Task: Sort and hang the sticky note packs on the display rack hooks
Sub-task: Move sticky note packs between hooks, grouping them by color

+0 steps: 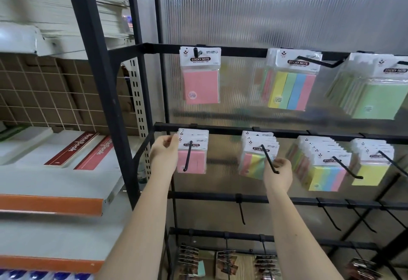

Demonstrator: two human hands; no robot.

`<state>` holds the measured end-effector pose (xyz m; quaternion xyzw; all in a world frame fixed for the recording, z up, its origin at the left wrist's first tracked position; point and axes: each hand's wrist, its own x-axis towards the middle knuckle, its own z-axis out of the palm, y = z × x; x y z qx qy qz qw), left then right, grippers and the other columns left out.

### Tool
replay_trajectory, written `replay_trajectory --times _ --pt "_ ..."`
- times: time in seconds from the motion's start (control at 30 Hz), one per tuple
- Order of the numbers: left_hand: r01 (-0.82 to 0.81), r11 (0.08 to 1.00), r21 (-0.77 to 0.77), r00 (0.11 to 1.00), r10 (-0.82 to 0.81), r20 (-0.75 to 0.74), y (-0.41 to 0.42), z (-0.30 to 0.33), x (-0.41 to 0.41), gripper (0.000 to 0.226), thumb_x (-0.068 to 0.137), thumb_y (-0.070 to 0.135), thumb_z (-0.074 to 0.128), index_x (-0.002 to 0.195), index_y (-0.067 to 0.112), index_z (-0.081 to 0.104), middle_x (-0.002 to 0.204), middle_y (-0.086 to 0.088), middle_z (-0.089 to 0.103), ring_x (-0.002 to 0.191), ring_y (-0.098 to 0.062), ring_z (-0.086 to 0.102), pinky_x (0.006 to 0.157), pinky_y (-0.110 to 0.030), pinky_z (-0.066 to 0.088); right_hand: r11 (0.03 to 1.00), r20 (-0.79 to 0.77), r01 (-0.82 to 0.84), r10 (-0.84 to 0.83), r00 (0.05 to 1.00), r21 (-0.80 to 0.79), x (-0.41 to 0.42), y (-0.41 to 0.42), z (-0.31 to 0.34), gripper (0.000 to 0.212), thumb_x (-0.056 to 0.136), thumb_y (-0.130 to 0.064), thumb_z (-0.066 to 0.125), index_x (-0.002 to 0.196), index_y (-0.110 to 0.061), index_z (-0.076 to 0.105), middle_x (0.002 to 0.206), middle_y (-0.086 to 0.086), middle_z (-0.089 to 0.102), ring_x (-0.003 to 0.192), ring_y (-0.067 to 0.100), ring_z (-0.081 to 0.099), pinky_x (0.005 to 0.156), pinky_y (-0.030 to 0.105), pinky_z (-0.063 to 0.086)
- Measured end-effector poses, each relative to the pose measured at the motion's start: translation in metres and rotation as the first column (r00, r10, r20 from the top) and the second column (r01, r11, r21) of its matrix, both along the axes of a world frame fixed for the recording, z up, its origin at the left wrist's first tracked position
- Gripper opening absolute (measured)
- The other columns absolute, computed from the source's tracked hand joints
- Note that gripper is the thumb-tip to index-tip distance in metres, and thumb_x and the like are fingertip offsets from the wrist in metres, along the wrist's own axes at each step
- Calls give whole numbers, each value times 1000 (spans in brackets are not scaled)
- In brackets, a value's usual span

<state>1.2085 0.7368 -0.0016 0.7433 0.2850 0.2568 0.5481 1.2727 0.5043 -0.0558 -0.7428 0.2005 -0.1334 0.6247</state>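
Observation:
A black display rack carries sticky note packs on hooks. On the middle bar's leftmost hook hang pink packs; my left hand pinches their left upper edge. On the hook to the right hang striped multicolour packs; my right hand sits at that hook's tip with curled fingers, beside the packs' right edge. Whether it holds the hook or a pack I cannot tell. The top bar holds a pink pack, striped packs and green packs.
More striped packs and yellow packs hang at the middle right. Bare hooks stick out from the third bar. Dark carded items hang at the bottom. Shelves with notebooks stand at left.

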Motion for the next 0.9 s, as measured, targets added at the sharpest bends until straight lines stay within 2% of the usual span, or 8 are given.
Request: replay_trajectory --times 0.13,0.23,0.37,0.47,0.57,0.67,0.8,0.9 --pt "13 1000 -1 998 -13 -57 3 -12 0 32 96 36 46 119 16 55 106 -4 62 84 -13 56 55 -19 35 999 13 -24 24 1000 47 -2 1 -1 18 93 -25 58 101 -13 48 95 2 56 86 22 52 72 30 39" --pt "22 1000 -19 996 -24 -82 3 -16 0 33 97 36 45 121 15 54 105 -5 62 83 -14 55 53 -19 34 987 58 -135 130 990 91 -8 1 4 18 97 -29 54 103 -12 56 82 -5 57 75 13 54 61 25 39" --pt "42 998 -43 993 -46 -106 4 -19 0 32 98 35 43 121 15 53 107 -5 64 82 -13 56 52 -19 33 944 102 -254 237 966 211 -19 -5 13 20 98 -29 52 101 -14 65 72 -5 58 62 6 50 48 16 37" --pt "38 997 -68 989 -47 -137 5 -22 2 32 99 34 42 123 15 53 104 -4 62 78 -12 55 51 -19 34 950 71 -258 249 966 175 -23 -11 17 30 99 -28 48 97 -4 66 72 5 61 64 16 52 53 24 34" --pt "47 996 -70 983 -59 -174 3 -21 6 31 100 29 39 124 15 51 102 -2 54 68 -8 44 52 -21 31 962 11 -224 225 974 154 -26 -18 23 36 97 -26 50 87 8 57 76 14 51 72 24 44 61 32 30" --pt "90 995 -44 973 -97 -211 0 -19 12 32 101 25 35 128 14 49 108 -5 51 66 -7 39 53 -21 30 971 -53 -206 214 975 123 -26 -22 32 19 91 -22 53 79 -7 52 76 12 42 70 23 38 62 33 27" --pt "127 992 -13 968 -126 -216 -2 -20 16 31 101 24 33 124 11 50 99 -5 51 65 -8 42 51 -20 29 982 -77 -188 187 979 -7 -29 -28 38 19 91 -18 50 76 -9 43 62 4 24 57 17 21 54 27 17" --pt "120 992 -37 971 -125 -203 -1 -24 16 32 100 23 38 128 11 49 105 -8 55 66 -10 46 50 -20 32 983 -102 -183 179 979 -30 -36 -30 38 13 88 -20 52 79 -12 46 66 7 32 62 20 29 56 28 23"
